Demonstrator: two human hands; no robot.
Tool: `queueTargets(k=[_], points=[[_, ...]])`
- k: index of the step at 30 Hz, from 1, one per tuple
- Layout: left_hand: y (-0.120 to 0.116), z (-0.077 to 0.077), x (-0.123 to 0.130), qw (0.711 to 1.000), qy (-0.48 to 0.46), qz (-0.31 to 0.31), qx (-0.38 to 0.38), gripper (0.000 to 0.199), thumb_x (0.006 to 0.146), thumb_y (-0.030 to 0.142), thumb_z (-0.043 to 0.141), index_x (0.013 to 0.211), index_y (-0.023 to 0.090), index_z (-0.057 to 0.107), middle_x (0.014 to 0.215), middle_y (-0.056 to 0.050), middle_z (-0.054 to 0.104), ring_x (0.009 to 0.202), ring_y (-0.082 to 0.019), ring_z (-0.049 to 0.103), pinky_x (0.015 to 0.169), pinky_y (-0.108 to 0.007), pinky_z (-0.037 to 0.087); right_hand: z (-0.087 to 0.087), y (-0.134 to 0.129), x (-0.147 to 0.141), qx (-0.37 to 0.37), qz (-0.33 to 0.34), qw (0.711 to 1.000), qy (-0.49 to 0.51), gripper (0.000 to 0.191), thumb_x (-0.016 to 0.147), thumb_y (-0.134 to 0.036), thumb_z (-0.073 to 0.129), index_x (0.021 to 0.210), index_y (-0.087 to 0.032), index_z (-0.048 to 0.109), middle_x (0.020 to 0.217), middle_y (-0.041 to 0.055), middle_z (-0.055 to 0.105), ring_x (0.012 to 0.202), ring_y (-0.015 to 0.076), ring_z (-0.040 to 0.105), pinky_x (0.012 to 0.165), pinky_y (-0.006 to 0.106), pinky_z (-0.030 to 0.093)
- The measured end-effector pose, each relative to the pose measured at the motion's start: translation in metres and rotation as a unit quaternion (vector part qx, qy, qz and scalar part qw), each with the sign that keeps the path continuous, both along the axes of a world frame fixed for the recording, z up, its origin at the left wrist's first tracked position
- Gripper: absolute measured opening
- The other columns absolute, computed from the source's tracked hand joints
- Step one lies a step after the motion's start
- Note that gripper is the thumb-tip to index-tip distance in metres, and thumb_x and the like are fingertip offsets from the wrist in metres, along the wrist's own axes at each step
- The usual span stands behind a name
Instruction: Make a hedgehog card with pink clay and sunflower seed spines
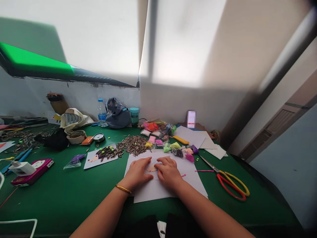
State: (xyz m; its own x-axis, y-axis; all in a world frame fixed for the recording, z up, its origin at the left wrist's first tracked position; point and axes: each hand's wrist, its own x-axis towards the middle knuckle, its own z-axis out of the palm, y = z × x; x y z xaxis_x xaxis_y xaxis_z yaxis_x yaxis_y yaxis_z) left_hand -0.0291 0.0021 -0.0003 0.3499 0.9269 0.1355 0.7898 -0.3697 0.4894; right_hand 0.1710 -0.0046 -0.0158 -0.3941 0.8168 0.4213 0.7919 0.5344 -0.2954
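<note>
A sheet of white paper lies in front of me, with another sheet under it. On it is a small flat peach-coloured clay shape beside some drawn lines. My left hand rests on the paper left of the shape, fingers stretched and thumb apart, holding nothing. My right hand lies over the shape's right side, its bent fingers spread on the paper and a fingertip touching the clay. A small dark spot shows at that fingertip, too small to name. The right hand covers part of the drawing.
Behind the paper lie a pile of sunflower seeds and bagged coloured clay. Scissors lie to the right, beside a pink stick. Leftward are a seed-covered hedgehog picture, a purple clay bag and a magenta device.
</note>
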Motion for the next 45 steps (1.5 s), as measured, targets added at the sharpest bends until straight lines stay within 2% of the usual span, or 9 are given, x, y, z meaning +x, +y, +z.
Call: queueTargets(k=[7, 12, 19, 25, 31, 37, 45], points=[[0.0010, -0.0034, -0.0007, 1.000, 0.001, 0.001, 0.003, 0.076, 0.071, 0.029, 0.072, 0.142, 0.024, 0.045, 0.139, -0.008, 0.058, 0.130, -0.027, 0.050, 0.109, -0.042, 0.033, -0.0013, -0.0010, -0.0003, 0.000, 0.017, 1.000, -0.023, 0.036, 0.079, -0.016, 0.059, 0.109, -0.032, 0.070, 0.128, 0.0046, 0.062, 0.120, 0.0285, 0.048, 0.102, 0.047, 0.030], [0.0001, 0.0000, -0.0003, 1.000, -0.001, -0.002, -0.009, 0.077, 0.070, 0.032, 0.072, 0.142, 0.024, 0.045, 0.139, -0.008, 0.058, 0.130, -0.028, 0.049, 0.110, -0.042, 0.032, 0.0004, -0.0022, 0.0013, -0.007, -0.001, 1.000, -0.008, 0.038, 0.083, -0.016, 0.056, 0.117, -0.029, 0.068, 0.129, 0.0058, 0.062, 0.122, 0.0261, 0.047, 0.103, 0.044, 0.029], [0.0011, -0.0005, -0.0009, 1.000, -0.006, 0.000, -0.013, 0.077, 0.070, 0.032, 0.072, 0.141, 0.025, 0.045, 0.138, -0.008, 0.058, 0.130, -0.029, 0.050, 0.110, -0.042, 0.032, 0.0026, -0.0031, 0.0015, -0.033, 0.006, 0.999, -0.031, 0.033, 0.083, -0.020, 0.059, 0.112, -0.032, 0.070, 0.131, 0.0032, 0.061, 0.124, 0.0254, 0.045, 0.103, 0.043, 0.028], [0.0030, -0.0039, -0.0012, 1.000, -0.011, 0.000, -0.006, 0.077, 0.069, 0.033, 0.073, 0.141, 0.025, 0.046, 0.137, -0.007, 0.059, 0.130, -0.029, 0.050, 0.109, -0.042, 0.033, 0.0014, -0.0036, 0.0024, -0.029, -0.004, 0.999, -0.018, 0.041, 0.083, -0.018, 0.057, 0.120, -0.032, 0.066, 0.132, 0.0042, 0.060, 0.124, 0.0254, 0.044, 0.104, 0.043, 0.027], [0.0039, -0.0048, -0.0011, 1.000, -0.010, 0.001, -0.006, 0.079, 0.068, 0.031, 0.074, 0.141, 0.024, 0.046, 0.137, -0.008, 0.059, 0.129, -0.029, 0.050, 0.109, -0.043, 0.033, 0.0005, -0.0041, 0.0020, -0.033, -0.002, 0.999, -0.020, 0.034, 0.085, -0.020, 0.057, 0.114, -0.033, 0.069, 0.132, 0.0035, 0.060, 0.125, 0.0253, 0.044, 0.105, 0.043, 0.027], [0.0045, -0.0055, -0.0017, 1.000, -0.014, 0.002, -0.006, 0.080, 0.068, 0.031, 0.075, 0.142, 0.024, 0.045, 0.137, -0.007, 0.060, 0.128, -0.029, 0.051, 0.108, -0.043, 0.033, -0.0002, -0.0041, 0.0024, -0.025, 0.004, 1.000, -0.017, 0.035, 0.085, -0.020, 0.057, 0.115, -0.034, 0.068, 0.132, 0.0024, 0.060, 0.124, 0.0252, 0.045, 0.104, 0.044, 0.027], [0.0026, -0.0045, -0.0019, 1.000, -0.023, 0.000, -0.011, 0.076, 0.070, 0.030, 0.076, 0.140, 0.025, 0.047, 0.139, -0.007, 0.059, 0.130, -0.028, 0.050, 0.110, -0.043, 0.032, -0.0042, -0.0036, 0.0085, -0.004, -0.007, 1.000, 0.018, 0.036, 0.086, -0.017, 0.056, 0.117, -0.030, 0.068, 0.126, 0.0042, 0.064, 0.121, 0.0253, 0.048, 0.102, 0.044, 0.033]])
